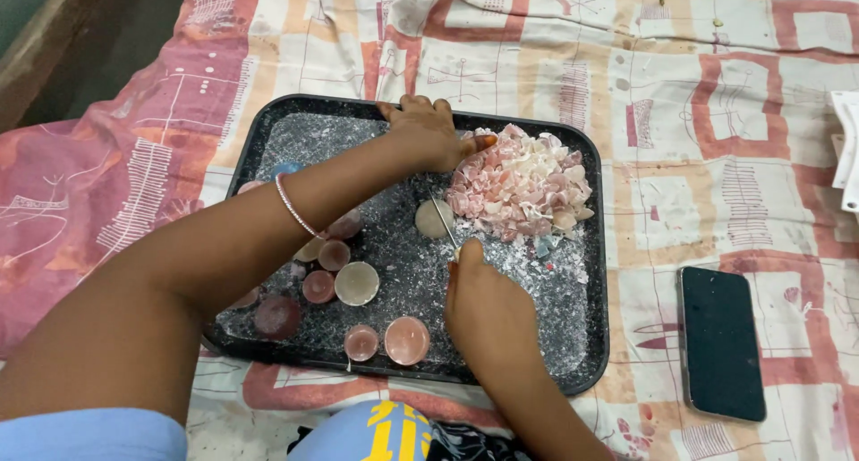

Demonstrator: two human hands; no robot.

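Black tray (268, 130): left hand (428, 132) rests closed beside the chip pile (521, 182); right hand (488, 311) grips a knife (445, 224); near-right tray floor lies open.

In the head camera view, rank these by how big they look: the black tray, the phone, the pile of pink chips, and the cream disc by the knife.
1. black tray
2. pile of pink chips
3. phone
4. cream disc

- Dim, warm indoor light, fairly even across the scene.
- Soft shadows only; the top left corner falls dark.
- Faint sheen on the black tray (591, 246) and the phone (721, 340) screen.
- Focus slightly soft, fine detail smeared; no strong edge distortion.
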